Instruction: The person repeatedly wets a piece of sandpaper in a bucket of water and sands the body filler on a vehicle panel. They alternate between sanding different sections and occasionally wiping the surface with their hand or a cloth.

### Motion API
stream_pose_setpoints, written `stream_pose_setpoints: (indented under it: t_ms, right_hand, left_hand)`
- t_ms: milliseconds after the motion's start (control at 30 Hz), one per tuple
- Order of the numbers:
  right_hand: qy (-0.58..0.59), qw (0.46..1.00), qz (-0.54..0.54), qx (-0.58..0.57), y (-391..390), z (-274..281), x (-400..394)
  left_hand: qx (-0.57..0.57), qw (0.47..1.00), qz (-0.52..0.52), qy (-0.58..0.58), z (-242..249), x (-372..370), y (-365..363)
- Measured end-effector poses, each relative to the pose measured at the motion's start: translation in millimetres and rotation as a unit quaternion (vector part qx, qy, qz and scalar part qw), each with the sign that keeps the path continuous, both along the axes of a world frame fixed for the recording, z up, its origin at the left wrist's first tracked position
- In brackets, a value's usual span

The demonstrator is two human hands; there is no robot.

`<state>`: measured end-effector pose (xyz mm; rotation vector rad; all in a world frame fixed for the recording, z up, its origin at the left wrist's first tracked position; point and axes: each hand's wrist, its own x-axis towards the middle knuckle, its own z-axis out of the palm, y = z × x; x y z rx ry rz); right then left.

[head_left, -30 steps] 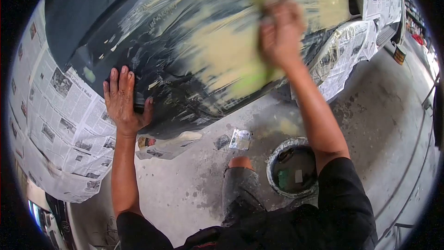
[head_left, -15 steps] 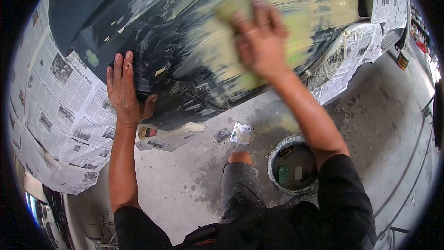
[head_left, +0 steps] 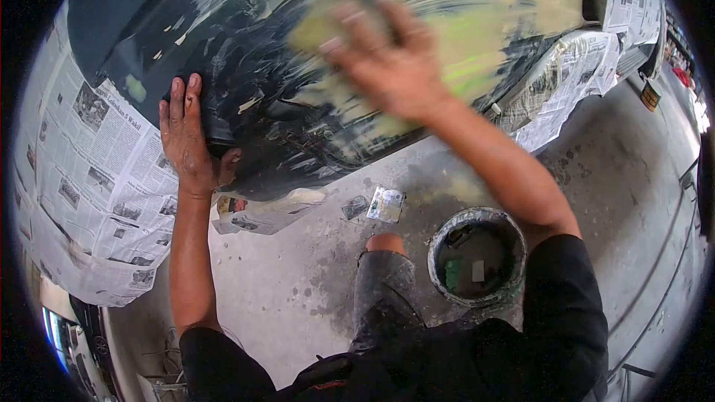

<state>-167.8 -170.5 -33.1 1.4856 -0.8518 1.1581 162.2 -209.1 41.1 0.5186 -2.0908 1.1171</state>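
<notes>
A dark curved vehicle panel [head_left: 246,67] fills the upper part of the view, smeared with yellowish filler [head_left: 477,52]. My right hand [head_left: 387,67], blurred by motion, presses a yellowish-green pad [head_left: 320,22] onto the smeared surface, its fingers over the pad. Flat on the dark part at the left rests my left hand [head_left: 190,138], fingers stretched out and nothing in it, close to a taped newspaper sheet [head_left: 112,149]. A small pale green spot [head_left: 135,88] shows on the panel above this hand.
A round bucket [head_left: 439,283] holding a green item and a small light block stands on the concrete floor [head_left: 275,283]. Two small flat pieces lie near it, one a light square [head_left: 386,205]. More newspaper [head_left: 566,82] covers the right side. A tin [head_left: 650,95] is at the far right.
My right hand and the pad have moved left across the panel. My left hand stays flat on the panel, slightly further left and up in view. The whole view has shifted a little.
</notes>
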Motion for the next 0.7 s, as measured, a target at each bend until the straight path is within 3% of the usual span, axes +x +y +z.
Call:
stream_pose_setpoints:
  t_ms: [67, 133, 200, 267, 333, 400, 433, 500, 567, 633, 667, 700]
  right_hand:
    - [-0.056, 0.998, -0.03, -0.024, 10.5, -4.0, -51.5]
    - [-0.061, 0.997, -0.051, -0.015, 10.5, -10.2, -49.9]
    - [-0.048, 0.998, -0.027, -0.013, -6.0, -17.7, -1.9]
    - [-0.017, 0.996, -0.019, 0.091, 5.5, -12.9, 63.3]
    - [0.009, 0.999, 0.028, 0.016, -7.3, -22.4, 108.9]
    - [0.04, 0.999, 0.023, -0.002, -13.1, -24.0, 102.6]
    - [0.08, 0.996, 0.028, -0.019, -10.8, -20.1, 93.6]
    - [0.019, 0.993, 0.081, 0.09, 5.2, -21.1, 40.3]
    - [-0.063, 0.992, -0.027, 0.103, 2.1, -24.3, -34.5]
    - [-0.207, 0.978, -0.024, 0.024, 16.4, -18.3, -138.4]
    - [-0.242, 0.954, -0.05, -0.167, 16.8, -7.4, -170.2]
    - [-0.242, 0.954, -0.054, -0.167, 29.7, -0.7, -168.6]
  left_hand:
    - [-0.015, 1.0, -0.019, 0.0, -0.3, 0.4, -3.6]
    - [-0.023, 0.999, -0.045, -0.009, -1.6, -0.9, -5.0]
    - [-0.034, 0.999, -0.03, -0.01, -0.8, -1.7, -3.7]
    - [-0.006, 1.0, -0.001, -0.014, 0.5, 3.6, -3.6]
    - [0.006, 1.0, 0.019, -0.004, -0.1, 5.0, -8.3]
    - [0.004, 1.0, 0.013, -0.014, 0.5, 8.5, -8.1]
    - [0.002, 1.0, -0.007, -0.013, 0.7, 7.2, -7.7]
    - [0.002, 0.999, -0.032, -0.013, -0.3, 4.1, -6.0]
    - [-0.01, 1.0, -0.021, 0.0, -0.6, 0.1, -3.1]
    - [-0.016, 0.999, -0.037, 0.006, -2.1, 3.1, -8.7]
    - [-0.022, 0.999, -0.048, 0.013, -2.9, 4.3, -10.4]
    - [-0.027, 0.999, -0.044, 0.007, -2.5, 2.8, -9.4]
